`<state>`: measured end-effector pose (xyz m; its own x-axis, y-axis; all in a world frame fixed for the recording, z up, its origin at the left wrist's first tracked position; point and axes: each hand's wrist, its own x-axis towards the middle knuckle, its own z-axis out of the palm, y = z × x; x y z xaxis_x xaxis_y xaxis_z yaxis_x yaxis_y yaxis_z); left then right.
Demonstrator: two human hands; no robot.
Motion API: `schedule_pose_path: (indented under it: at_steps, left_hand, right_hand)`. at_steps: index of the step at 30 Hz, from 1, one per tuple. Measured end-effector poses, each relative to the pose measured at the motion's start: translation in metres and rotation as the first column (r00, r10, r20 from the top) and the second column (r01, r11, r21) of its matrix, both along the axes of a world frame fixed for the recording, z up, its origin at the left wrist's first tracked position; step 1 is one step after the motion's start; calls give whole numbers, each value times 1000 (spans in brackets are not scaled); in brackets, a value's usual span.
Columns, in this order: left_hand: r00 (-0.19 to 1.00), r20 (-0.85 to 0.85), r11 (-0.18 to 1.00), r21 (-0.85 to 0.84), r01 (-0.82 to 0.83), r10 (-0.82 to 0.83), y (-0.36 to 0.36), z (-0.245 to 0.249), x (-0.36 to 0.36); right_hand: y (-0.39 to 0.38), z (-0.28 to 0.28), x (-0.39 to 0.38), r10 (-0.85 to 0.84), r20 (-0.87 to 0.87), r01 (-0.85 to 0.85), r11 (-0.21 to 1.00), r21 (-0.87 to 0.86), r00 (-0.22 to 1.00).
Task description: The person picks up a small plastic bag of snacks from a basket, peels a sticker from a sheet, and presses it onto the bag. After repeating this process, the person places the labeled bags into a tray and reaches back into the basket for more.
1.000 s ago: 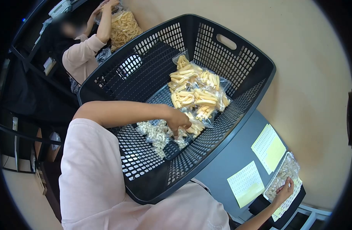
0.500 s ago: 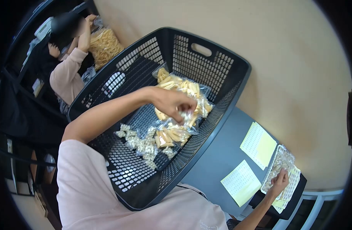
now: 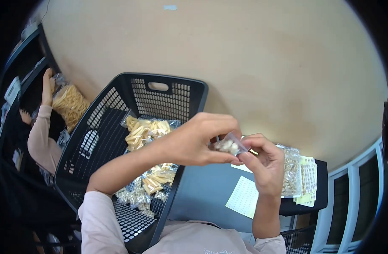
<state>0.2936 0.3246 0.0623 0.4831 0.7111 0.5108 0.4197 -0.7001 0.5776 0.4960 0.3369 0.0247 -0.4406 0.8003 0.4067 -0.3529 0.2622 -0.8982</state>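
In front of my chest, my left hand (image 3: 200,139) grips a small clear plastic bag (image 3: 230,144) with whitish pieces inside. My right hand (image 3: 265,163) meets it from the other side, thumb and fingertips closed at the bag's clear edge. Whether those fingers also hold something small cannot be made out. Below and left of my left hand is a black plastic basket (image 3: 191,91). Inside it lie bags of pale yellow sticks (image 3: 139,131) and small bags of whitish pieces (image 3: 134,197).
A grey table (image 3: 194,190) carries a yellow-backed label sheet (image 3: 244,197). Right of it stand a clear tray of small packets (image 3: 291,171) and more label sheets (image 3: 308,178). At left, another person's arm (image 3: 43,131) reaches to a large bag of yellow sticks (image 3: 70,106).
My left hand has lifted from the basket with the small bag. My right hand has come from the tray to the bag. The view has shifted right, and the basket appears lower left.
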Motion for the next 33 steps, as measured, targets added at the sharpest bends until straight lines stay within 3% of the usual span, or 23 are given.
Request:
schedule_pose_path:
  at_steps: [4, 6, 14, 17, 19, 20, 22, 23, 25, 30, 33]
  left_hand:
    - [995, 94, 995, -80, 52, -44, -1, -6, 13]
    - [934, 356, 983, -163, 82, -19, 5, -22, 15]
    - [882, 471, 969, -214, 126, -11, 1, -27, 21]
    - [875, 482, 944, -303, 133, 32, 1, -31, 20]
    - [822, 569, 928, -322, 186, 32, 1, -34, 22]
    - [821, 570, 928, -322, 189, 31, 1, -34, 22]
    - [918, 393, 967, -249, 45, 58, 2, -32, 21]
    - [918, 393, 967, -252, 49, 56, 3, -30, 22]
    - [982, 191, 997, -77, 11, 4, 3, -25, 26]
    - [976, 215, 998, -61, -11, 24, 3, -28, 41]
    - [979, 200, 996, 86, 6, -23, 4, -31, 48]
  right_hand:
    - [2, -3, 6, -113, -31, 115, 992, 44, 993]
    - [3, -2, 11, -169, -15, 170, 979, 109, 985]
    - [0, -7, 17, -179, -25, 181, 981, 69, 983]
    - [0, -9, 20, -172, -29, 173, 983, 54, 985]
    - [0, -11, 23, -162, -27, 163, 986, 40, 986]
    - [1, -12, 24, -123, -23, 123, 992, 21, 992]
    - [2, -11, 25, -88, -20, 88, 996, 2, 996]
    - [2, -7, 24, -97, 29, 95, 993, 73, 995]
    - [0, -3, 22, -119, 81, 108, 986, 131, 990]
    - [-5, 0, 25, -141, 180, 127, 988, 86, 973]
    - [-7, -2, 31, -112, 201, 101, 993, 63, 973]
